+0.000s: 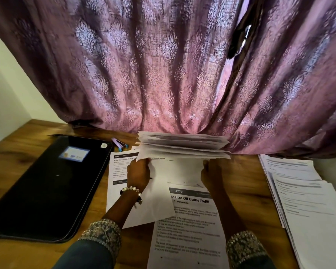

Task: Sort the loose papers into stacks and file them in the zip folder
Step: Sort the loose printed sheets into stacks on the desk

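Loose papers: a thick bundle of white printed sheets [182, 145] is held up on edge at the centre of the frame, its top edges fanned and uneven, just in front of the curtain.
Left hand: the left hand [139, 173] is closed around the bundle's lower left corner, fingers curled behind the sheets; a pearl bead bracelet [130, 189] sits at the wrist.
Right hand: the right hand [211, 173] grips the bundle's lower right side, fingers wrapped out of sight behind the paper.
Sleeves: both forearms wear dark blue sleeves with embroidered silver cuffs [101, 232], coming in from the bottom of the frame.
Sheets on the desk: a printed page headed "Finalize Oil Bottle Refill" [190, 226] lies flat under the right forearm at lower centre; another printed page [118, 171] lies to its left, partly under the left hand.
Sorted stack: a stack of white printed pages [303, 200] lies flat at the right edge of the frame, well apart from the hands.
Zip folder: a flat black zip folder with a small pale label [47, 191] lies at the lower left on the wooden desk [12, 152], its zip state unclear.
Stapler: a small lilac stapler [119, 143] lies just past the folder's far corner.
Backdrop: a purple patterned curtain [163, 65] fills the upper frame.
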